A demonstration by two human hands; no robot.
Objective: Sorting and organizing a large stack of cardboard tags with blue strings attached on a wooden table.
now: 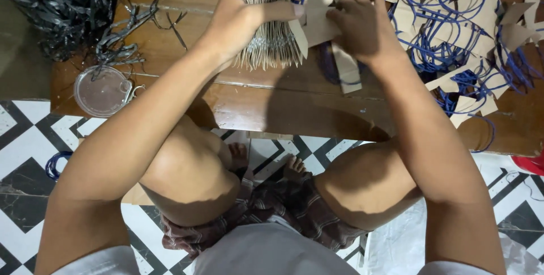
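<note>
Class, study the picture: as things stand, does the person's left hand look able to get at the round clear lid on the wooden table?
Probably not at once: the left hand grips a stack of brown tags. The clear lid lies uncovered at the table's left edge, so a freed hand likely could.

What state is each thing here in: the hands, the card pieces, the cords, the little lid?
left hand: clasped around the stack
stack of brown card strips: bundled, standing on end on the table
right hand: pinching one card strip
loose card pieces with blue cords: piled, tangled
black strips: heaped
clear round lid: lying flat
wooden table: bearing all these
</note>
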